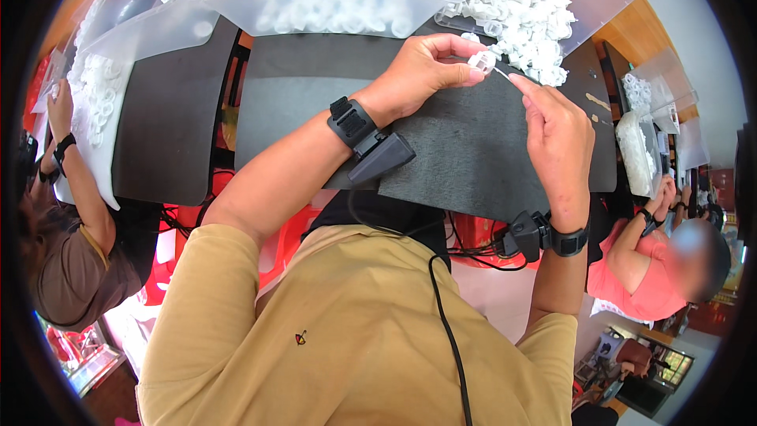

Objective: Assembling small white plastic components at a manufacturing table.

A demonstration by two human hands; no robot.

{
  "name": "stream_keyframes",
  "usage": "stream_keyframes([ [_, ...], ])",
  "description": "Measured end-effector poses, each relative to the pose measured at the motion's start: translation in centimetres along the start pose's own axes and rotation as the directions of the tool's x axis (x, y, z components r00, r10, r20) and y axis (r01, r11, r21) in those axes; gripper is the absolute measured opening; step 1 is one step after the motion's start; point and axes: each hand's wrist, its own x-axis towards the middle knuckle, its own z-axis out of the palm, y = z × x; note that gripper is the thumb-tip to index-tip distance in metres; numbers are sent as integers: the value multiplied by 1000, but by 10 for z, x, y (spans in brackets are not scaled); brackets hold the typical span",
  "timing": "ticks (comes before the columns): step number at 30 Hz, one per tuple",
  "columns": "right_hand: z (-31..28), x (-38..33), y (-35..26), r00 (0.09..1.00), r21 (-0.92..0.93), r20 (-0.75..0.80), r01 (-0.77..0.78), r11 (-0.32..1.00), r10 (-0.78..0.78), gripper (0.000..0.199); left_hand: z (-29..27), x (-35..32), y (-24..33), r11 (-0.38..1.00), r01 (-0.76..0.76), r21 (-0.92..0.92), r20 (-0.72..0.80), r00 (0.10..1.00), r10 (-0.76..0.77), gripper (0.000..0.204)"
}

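Over the dark table (315, 83), my left hand (422, 71) pinches a small round white plastic part (482, 61) between thumb and fingertips. My right hand (558, 130) is closed on a thin pale stick-like tool (502, 73), its tip at the right side of the part. Most of the tool is hidden in my fingers, so its exact kind does not show. Just beyond both hands lies a large heap of similar white plastic parts (520, 8).
A clear plastic bin (331, 12) of white parts stands at the far edge, with another clear bin (150, 12) to its left. Co-workers sit at left (75, 268) and right (639, 268). Black cables (445, 323) hang across my front.
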Motion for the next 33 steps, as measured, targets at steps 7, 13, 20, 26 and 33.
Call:
stream_keyframes([
  [7,5,2,-5,999,-80,50,15,997,-11,25,-1,-1,1,998,-10,67,9,1000,10,35],
  [13,13,3,10,997,279,42,-71,958,61,27,-2,-1,0,999,24,46,27,999,-25,35],
  [20,39,-13,-2,973,505,-8,-196,840,232,28,-2,0,-2,985,78,-151,14,997,-77,39],
  [26,47,-13,-9,968,521,-6,-211,827,251,30,-1,-1,-1,982,83,-171,22,997,-80,43],
  [33,47,-11,-12,956,519,-56,-218,826,288,29,0,-2,1,982,61,-181,11,998,-60,41],
])
